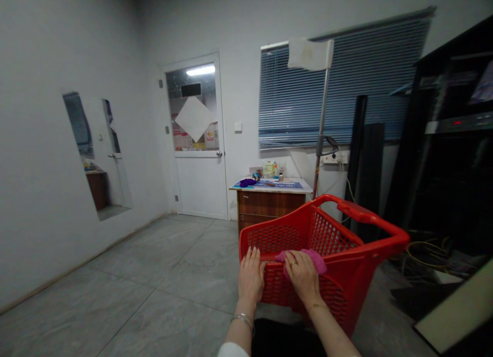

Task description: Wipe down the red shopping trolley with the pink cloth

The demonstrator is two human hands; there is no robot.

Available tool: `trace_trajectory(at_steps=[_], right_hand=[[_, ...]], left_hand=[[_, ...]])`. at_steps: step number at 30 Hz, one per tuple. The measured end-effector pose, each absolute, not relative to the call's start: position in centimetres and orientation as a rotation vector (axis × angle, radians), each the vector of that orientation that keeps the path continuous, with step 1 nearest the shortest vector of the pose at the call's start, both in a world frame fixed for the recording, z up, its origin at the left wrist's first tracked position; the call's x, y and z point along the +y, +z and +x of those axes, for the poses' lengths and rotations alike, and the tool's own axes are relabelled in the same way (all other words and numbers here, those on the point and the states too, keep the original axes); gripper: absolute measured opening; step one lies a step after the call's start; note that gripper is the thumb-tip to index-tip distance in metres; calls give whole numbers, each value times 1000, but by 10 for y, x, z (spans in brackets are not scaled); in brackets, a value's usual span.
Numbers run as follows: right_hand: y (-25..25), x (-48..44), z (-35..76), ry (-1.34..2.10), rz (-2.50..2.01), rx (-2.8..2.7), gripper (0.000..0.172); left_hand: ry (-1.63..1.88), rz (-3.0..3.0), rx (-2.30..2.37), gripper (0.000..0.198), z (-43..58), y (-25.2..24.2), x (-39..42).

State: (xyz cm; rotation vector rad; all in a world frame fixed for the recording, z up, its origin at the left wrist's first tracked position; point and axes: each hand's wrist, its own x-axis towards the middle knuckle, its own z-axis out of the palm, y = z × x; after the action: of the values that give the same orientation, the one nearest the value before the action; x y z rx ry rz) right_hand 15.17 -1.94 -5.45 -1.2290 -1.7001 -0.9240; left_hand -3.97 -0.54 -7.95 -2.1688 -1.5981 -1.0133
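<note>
In a grey-walled room, your two hands work at the near rim of a red basket (346,254), a slotted plastic shopping cart with a thick handle on its far right side. Your left hand (251,276) lies flat on the near wall of the basket, fingers stretched and together, gripping nothing and seemingly only steadying it. Your right hand (303,275), a ring on one finger, presses palm-down on a pink cloth (316,259) draped over the rim, fingers loosely curved over the fabric rather than clenched round it. The cloth sits on the top edge just right of your left hand, a fold of it showing beyond your knuckles. Judging by where it lies, the wiping looks to be at the near rim only; the side walls, the handle and the inside show no sign either way, and the pictures cannot tell how clean any part already is. Beyond the basket stands a wooden desk (269,203) with bottles and a purple bundle on top, a white door (198,141) to its left, closed blinds (346,85) above it, and a dark cabinet (450,141) at right.
</note>
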Motion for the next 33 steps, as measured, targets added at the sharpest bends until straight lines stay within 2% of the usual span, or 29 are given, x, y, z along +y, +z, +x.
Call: trace_trajectory(at_steps=[5,9,19,22,26,33], right_hand=[[-31,-22,246,-1054,-1320,-1678,19],[-27,-20,275,-1084,-1357,-1613,20],[-70,-16,115,-918,-1327,-1524,20],[-73,-16,96,-875,-1319,-1517,20],[-62,-17,137,-851,-1294,-1631,20],[-35,-20,248,-1037,-1358,-1593,19]], left_hand=[[-1020,-2179,-1604,44,-39,-78,-5],[-1026,-2175,-1635,43,-35,-79,-6],[-1045,-2125,-1599,43,-33,-84,-6],[-1017,-2140,-1602,43,-35,-83,-6],[-1007,-2150,-1623,43,-36,-79,-7],[-1038,-2164,-1643,43,-33,-78,-11]])
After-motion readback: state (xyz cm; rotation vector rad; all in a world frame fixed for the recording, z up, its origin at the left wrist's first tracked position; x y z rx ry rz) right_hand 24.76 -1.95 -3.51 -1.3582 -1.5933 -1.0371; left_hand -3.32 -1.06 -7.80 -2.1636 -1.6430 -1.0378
